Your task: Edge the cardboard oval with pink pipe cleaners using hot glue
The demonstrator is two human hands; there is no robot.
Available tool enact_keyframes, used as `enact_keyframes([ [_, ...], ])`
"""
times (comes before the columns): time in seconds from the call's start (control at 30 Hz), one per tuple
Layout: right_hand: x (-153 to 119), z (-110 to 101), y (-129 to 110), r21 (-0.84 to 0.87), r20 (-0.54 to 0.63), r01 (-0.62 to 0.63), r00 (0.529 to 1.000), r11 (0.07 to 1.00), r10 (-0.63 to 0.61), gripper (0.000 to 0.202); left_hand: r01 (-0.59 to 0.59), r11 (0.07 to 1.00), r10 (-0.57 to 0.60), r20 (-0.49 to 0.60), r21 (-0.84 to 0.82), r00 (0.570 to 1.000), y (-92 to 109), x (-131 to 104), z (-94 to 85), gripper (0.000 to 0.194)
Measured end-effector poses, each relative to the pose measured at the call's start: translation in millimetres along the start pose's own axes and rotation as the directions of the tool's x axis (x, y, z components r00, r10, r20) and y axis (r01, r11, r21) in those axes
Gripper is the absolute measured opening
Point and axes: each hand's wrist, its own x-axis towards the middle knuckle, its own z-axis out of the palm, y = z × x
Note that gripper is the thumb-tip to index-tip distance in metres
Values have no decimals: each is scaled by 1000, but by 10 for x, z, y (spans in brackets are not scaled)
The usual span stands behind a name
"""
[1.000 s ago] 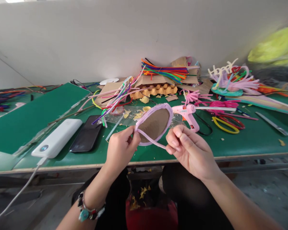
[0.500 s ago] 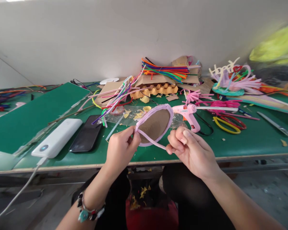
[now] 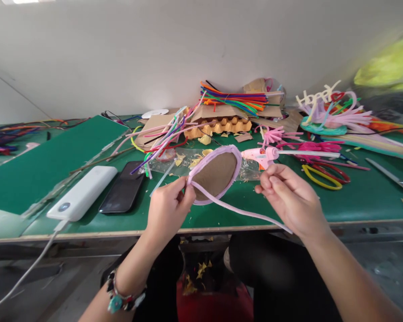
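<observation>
My left hand (image 3: 173, 201) pinches the near left edge of an oval brown cardboard piece (image 3: 216, 174) rimmed with a lilac pipe cleaner (image 3: 245, 211). From that pinch, the loose length of pipe cleaner runs rightward across the card, its free end lying near my right palm. My right hand (image 3: 287, 197) is raised to the right of the oval, fingers curled together with the thumb against them, and nothing shows in them. Directly behind it is a pink glue gun (image 3: 262, 155) with a glue stick in its back; my hand covers the gun's handle.
On the green table lie a white power bank (image 3: 82, 192) with a cable, a black phone (image 3: 122, 188), and loose pipe cleaners (image 3: 168, 134). Farther back are an egg carton (image 3: 218, 127) and a pipe cleaner bundle (image 3: 233, 98). Yellow-handled scissors (image 3: 322, 176) and a blade (image 3: 389, 175) lie right.
My right hand has let go of the lilac pipe cleaner and moved right, in front of the glue gun's handle. The strand's end now hangs free. My left hand keeps its pinch.
</observation>
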Motion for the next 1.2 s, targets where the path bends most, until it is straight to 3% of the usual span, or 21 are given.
enact_keyframes([
  [0.17,116,-298,120,-341,-208,-36,977,939,-38,7,15,1000,-15,5,-1,1000,-2,9,-25,25],
  [0.27,140,-377,125,-449,-276,-44,957,893,-92,9,22,1000,-22,7,1,1000,9,8,-30,25],
  [0.4,147,-388,93,-470,-337,-30,930,882,-149,10,31,1000,-31,5,4,1000,12,9,-29,26],
  [0.83,190,-438,127,-362,-407,-8,901,932,-151,5,21,1000,-21,-1,1,1000,-3,8,-21,26],
  [1.2,194,-426,70,-548,-428,-149,896,823,-122,7,35,999,-35,6,-3,999,1,4,-19,26],
])
